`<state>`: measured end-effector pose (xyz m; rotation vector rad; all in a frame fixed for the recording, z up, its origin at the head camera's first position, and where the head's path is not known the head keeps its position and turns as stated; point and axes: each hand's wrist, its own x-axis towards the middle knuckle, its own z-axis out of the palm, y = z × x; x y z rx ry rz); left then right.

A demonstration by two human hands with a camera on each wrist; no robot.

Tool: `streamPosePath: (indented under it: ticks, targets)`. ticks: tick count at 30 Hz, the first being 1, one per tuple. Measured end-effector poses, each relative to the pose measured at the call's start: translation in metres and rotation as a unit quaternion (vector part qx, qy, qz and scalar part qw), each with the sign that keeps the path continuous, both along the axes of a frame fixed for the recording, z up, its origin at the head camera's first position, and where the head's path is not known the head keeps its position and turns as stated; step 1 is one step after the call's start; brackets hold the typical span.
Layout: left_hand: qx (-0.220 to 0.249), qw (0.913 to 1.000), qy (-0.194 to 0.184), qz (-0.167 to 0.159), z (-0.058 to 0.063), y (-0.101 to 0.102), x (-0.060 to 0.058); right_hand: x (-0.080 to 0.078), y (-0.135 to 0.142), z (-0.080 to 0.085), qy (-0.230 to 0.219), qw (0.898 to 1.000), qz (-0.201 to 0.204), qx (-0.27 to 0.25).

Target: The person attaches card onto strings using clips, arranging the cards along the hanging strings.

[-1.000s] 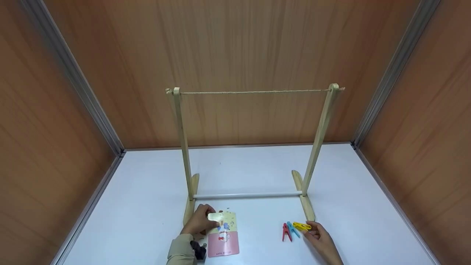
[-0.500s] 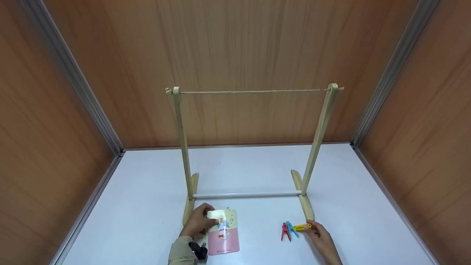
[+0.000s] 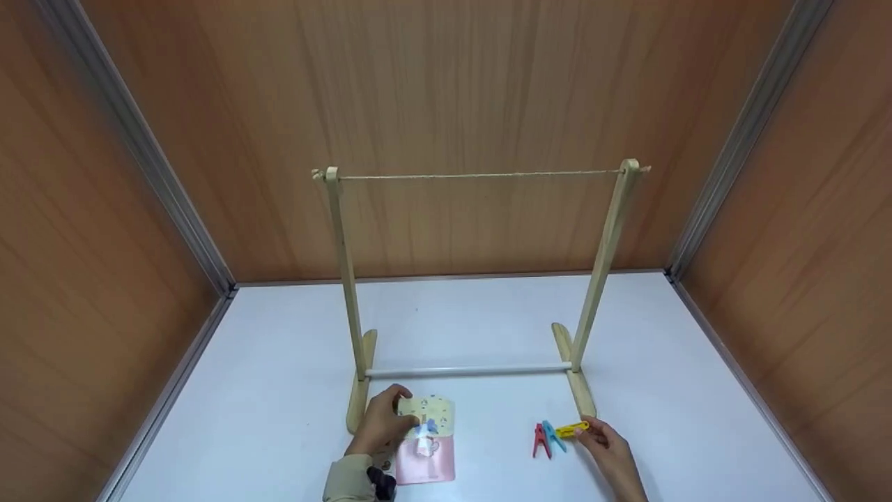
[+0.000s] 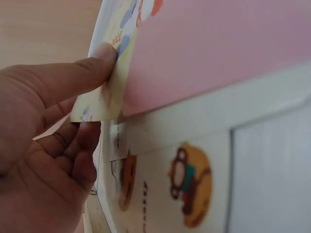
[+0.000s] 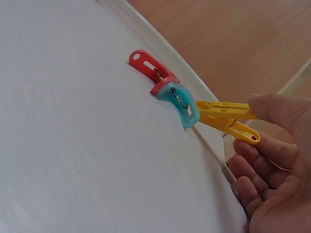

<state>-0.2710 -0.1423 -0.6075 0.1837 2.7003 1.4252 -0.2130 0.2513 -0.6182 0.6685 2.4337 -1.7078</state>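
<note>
My left hand [image 3: 382,423] pinches the left edge of a thin card [image 3: 426,461], cream with small cartoon figures above and pink below. In the left wrist view the thumb lies on the card's printed face, with curled fingers behind it. Beneath it shows a second white card with a cartoon bear [image 4: 192,187]. On the right, my right hand [image 3: 608,454] pinches a yellow clothespin [image 5: 228,110] between thumb and index finger. Its tip is right at a blue clothespin [image 5: 181,104], which overlaps a red clothespin [image 5: 146,65] on the white table.
Behind the hands stands a wooden rack with a left post [image 3: 343,279] and a right post [image 3: 605,272]. A thin cord [image 3: 481,176] spans their tops, and a white rod [image 3: 467,371] joins them low down. Wood-grain panels [image 3: 474,90] enclose the table [image 3: 279,390].
The left hand and its card have shifted slightly to the right, and the glare on the card has moved. The yellow clothespin has turned a little in the right hand's fingers.
</note>
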Motion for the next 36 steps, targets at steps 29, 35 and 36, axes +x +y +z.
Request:
streamPosePath:
  ticks: [29, 35, 36]
  targets:
    - [0.274, 0.9558, -0.103, 0.033, 0.039, 0.033, -0.001, -0.008, -0.010, 0.037, 0.037, 0.991, -0.026, -0.128]
    - [0.293, 0.9514, -0.088, 0.031, 0.060, 0.048, 0.001, -0.012, -0.009, 0.049, 0.052, 0.992, -0.014, -0.112]
    - [0.298, 0.9503, -0.086, 0.028, 0.066, 0.050, 0.003, -0.013, -0.009, 0.051, 0.054, 0.993, -0.012, -0.108]
